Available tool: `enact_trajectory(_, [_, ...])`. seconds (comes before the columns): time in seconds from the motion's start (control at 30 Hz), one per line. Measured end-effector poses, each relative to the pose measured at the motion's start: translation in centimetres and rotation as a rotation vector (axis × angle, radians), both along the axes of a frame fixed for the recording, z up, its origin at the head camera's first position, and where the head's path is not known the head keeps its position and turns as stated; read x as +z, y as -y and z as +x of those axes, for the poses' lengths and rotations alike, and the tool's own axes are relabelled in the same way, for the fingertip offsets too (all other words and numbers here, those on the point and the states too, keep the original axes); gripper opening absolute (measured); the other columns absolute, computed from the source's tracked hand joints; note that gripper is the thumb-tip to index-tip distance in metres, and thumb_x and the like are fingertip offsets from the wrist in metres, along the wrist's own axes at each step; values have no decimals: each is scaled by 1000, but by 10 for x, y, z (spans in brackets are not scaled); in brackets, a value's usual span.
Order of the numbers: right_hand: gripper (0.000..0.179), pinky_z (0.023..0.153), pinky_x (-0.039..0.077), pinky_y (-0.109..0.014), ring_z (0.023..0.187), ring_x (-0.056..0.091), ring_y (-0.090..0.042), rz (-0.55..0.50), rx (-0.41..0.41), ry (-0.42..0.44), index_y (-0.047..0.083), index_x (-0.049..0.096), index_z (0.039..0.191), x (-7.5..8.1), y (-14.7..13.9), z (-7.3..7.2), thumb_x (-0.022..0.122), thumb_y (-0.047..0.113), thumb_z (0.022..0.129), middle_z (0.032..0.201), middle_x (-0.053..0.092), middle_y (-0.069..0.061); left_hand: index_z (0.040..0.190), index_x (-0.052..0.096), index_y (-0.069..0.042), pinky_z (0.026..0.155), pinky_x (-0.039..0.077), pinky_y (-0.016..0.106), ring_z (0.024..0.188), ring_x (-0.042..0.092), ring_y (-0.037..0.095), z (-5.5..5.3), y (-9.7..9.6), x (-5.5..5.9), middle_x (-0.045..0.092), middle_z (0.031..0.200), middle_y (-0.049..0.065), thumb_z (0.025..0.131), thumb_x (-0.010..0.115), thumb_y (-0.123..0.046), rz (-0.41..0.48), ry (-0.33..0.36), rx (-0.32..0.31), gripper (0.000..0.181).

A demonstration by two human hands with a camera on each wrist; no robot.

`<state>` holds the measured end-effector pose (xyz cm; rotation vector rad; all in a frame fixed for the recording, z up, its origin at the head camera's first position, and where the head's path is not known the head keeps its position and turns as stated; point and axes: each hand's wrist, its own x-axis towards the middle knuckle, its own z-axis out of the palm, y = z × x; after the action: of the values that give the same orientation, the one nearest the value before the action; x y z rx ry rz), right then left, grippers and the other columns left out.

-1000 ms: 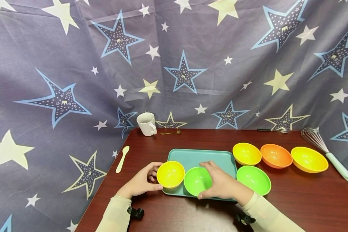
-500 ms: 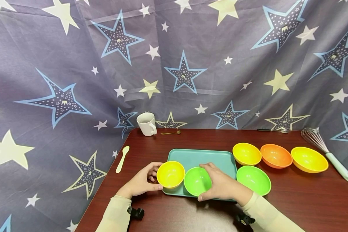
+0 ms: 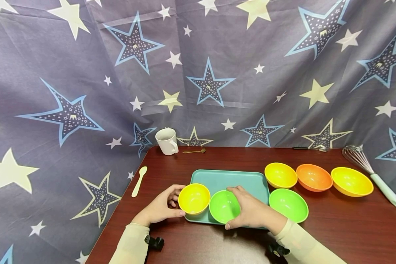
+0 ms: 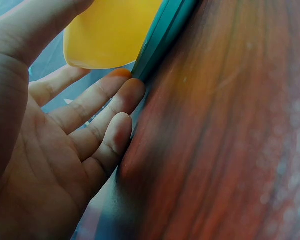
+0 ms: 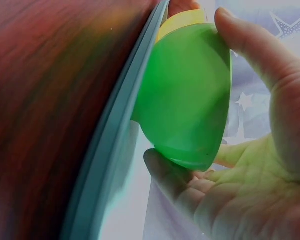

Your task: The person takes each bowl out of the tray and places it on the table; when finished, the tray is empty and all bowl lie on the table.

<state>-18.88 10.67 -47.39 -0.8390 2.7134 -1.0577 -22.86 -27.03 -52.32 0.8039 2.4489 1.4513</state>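
On the near part of a teal tray stand a small yellow bowl and a green bowl, rims side by side. My left hand holds the yellow bowl from its left, thumb at the near side and index finger at the far side. In the left wrist view its other fingers curve below the yellow bowl, close to the tray edge. My right hand grips the green bowl from the right. The right wrist view shows the thumb at the rim of the green bowl and fingers under its other side.
Right of the tray sit another green bowl, a yellow bowl, an orange bowl and an oval yellow bowl. A whisk lies far right. A white mug and a cream spoon are at left.
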Motion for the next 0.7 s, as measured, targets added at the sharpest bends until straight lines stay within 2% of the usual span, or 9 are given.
enact_trajectory(0.7, [121, 105, 48, -54, 121, 57, -31, -1, -22, 16, -1, 44, 152, -3, 0, 0, 101, 47, 57, 137, 53, -14, 149, 50, -30, 84, 55, 35, 103, 65, 26, -1, 0, 0, 64, 123, 2, 83, 92, -23, -4, 3, 1, 78])
